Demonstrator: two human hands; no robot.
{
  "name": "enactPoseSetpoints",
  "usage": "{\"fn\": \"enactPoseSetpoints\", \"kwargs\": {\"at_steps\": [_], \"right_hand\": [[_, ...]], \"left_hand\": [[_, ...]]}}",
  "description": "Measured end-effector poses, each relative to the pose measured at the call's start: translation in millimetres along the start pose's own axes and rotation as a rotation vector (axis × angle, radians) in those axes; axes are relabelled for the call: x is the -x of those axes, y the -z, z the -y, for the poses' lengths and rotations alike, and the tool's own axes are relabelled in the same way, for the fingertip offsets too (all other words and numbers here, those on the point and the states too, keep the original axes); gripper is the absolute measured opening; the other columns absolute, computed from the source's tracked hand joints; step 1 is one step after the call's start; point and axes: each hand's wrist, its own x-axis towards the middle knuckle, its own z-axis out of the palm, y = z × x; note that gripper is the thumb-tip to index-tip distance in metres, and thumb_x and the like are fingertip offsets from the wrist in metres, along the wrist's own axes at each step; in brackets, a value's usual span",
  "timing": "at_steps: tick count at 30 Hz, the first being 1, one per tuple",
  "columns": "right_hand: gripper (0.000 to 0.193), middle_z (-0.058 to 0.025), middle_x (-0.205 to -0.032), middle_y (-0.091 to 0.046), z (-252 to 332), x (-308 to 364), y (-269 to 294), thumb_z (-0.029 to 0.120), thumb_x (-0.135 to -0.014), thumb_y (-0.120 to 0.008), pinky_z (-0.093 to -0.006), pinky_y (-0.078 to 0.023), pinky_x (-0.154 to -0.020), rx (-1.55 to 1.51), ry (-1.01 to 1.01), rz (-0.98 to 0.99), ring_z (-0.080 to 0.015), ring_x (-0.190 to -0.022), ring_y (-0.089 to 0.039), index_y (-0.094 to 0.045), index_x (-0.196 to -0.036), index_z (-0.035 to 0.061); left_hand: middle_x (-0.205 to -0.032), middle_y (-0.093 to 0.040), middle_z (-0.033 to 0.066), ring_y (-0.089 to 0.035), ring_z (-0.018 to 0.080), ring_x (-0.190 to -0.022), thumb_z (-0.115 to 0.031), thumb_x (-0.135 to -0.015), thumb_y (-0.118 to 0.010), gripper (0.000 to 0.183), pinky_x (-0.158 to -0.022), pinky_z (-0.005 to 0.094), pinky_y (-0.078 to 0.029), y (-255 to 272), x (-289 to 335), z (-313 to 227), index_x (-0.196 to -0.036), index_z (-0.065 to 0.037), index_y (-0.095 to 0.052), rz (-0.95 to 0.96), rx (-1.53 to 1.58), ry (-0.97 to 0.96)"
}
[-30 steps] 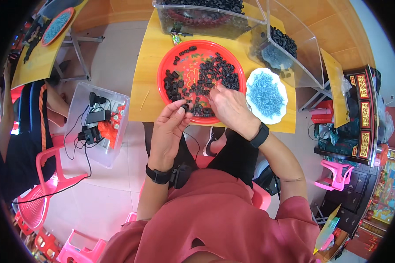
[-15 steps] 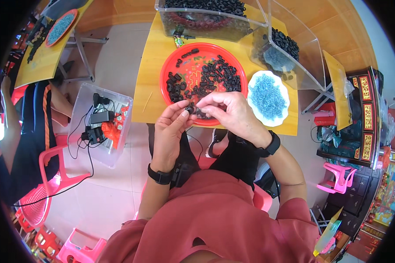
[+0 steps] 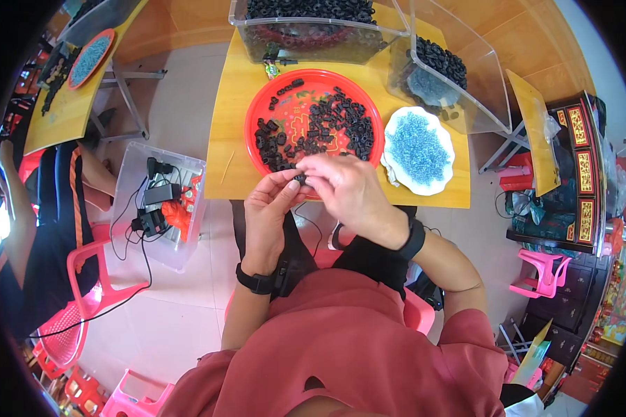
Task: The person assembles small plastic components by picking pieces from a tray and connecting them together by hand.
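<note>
A small black ring-shaped part (image 3: 300,178) is pinched at the centre of the frame, where the fingertips of the left hand (image 3: 270,212) and the right hand (image 3: 348,191) are brought together; both hands are closed on it, the left from the lower left and the right from the right, so that most of the part is covered by the fingers. The pinch is held just over the near rim of a round red tray (image 3: 295,125), on which many like black parts (image 3: 341,121) are scattered, mostly toward its right and lower left. The tray is set on a yellow wooden table (image 3: 233,139) in the upper middle of the frame. Just right of the tray, a white plate (image 3: 391,132) filled with small blue pieces (image 3: 417,147) is seen. Behind the tray, two clear plastic bins (image 3: 313,35) loaded with more black parts are placed. A black band is worn on each wrist. At the left of the frame, on the floor, a clear box (image 3: 129,174) with cables and chargers is found.
</note>
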Motion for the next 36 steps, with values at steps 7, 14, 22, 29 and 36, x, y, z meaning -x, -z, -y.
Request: {"fn": "enactPoseSetpoints", "kwargs": {"at_steps": [7, 14, 22, 29, 36], "right_hand": [[0.030, -0.0125, -0.076, -0.064, 15.8, 16.1, -3.4, 0.002, -0.081, -0.059, -0.0419, -0.049, -0.061, 0.073, -0.021, -0.007, -0.0299, -0.067, -0.063, -0.059, -0.111, 0.0017], [0.011, -0.0109, -0.070, -0.067, -51.2, -18.4, 34.8, 0.017, -0.083, -0.064, -0.0386, -0.051, -0.059, 0.365, -0.271, 0.125, -0.0287, -0.067, -0.066, -0.067, -0.082, 0.0067], [0.021, -0.0137, -0.066, -0.065, -68.8, -35.8, 15.9, 0.026, -0.078, -0.070, -0.0413, -0.050, -0.062, 0.577, -0.419, 0.284, -0.0311, -0.067, -0.066, -0.070, -0.072, 0.0061], [0.028, -0.0208, -0.072, -0.064, -74.6, -36.1, 8.7, 0.023, -0.074, -0.074, -0.0444, -0.050, -0.061, 0.510, -0.357, 0.272, -0.0363, -0.071, -0.065, -0.064, -0.073, -0.0024], [0.021, -0.0195, -0.076, -0.065, -81.7, -32.9, 5.4, 0.017, -0.075, -0.071, -0.0450, -0.050, -0.063, 0.474, -0.291, 0.193, -0.0364, -0.075, -0.065, -0.062, -0.076, -0.0016]], "left_hand": [[-0.094, -0.066, 0.0069, -0.065, 0.0117, -0.080, -0.003, -0.091, -0.058, 0.019, -0.074, 0.0226, -0.053, 3.6, -0.9, 0.9, -0.109, 0.001, -0.061, -0.012, -0.023, 0.019], [-0.097, -0.065, 0.0072, -0.064, 0.0116, -0.083, -0.006, -0.093, -0.056, 0.020, -0.075, 0.0221, -0.052, 10.7, -3.5, -4.8, -0.112, -0.001, -0.060, 0.022, 0.219, 0.146], [-0.099, -0.065, 0.0076, -0.062, 0.0112, -0.082, -0.007, -0.093, -0.056, 0.022, -0.076, 0.0220, -0.052, 13.5, -4.4, -5.0, -0.114, -0.002, -0.059, 0.022, 0.275, 0.169], [-0.100, -0.065, 0.0080, -0.063, 0.0116, -0.083, -0.007, -0.093, -0.056, 0.022, -0.076, 0.0219, -0.052, 15.0, -5.4, -3.2, -0.115, -0.002, -0.059, 0.029, 0.286, 0.166], [-0.100, -0.065, 0.0089, -0.063, 0.0116, -0.082, -0.007, -0.093, -0.056, 0.022, -0.075, 0.0222, -0.052, 15.5, -5.1, -2.4, -0.114, -0.003, -0.059, 0.023, 0.272, 0.160]]}}
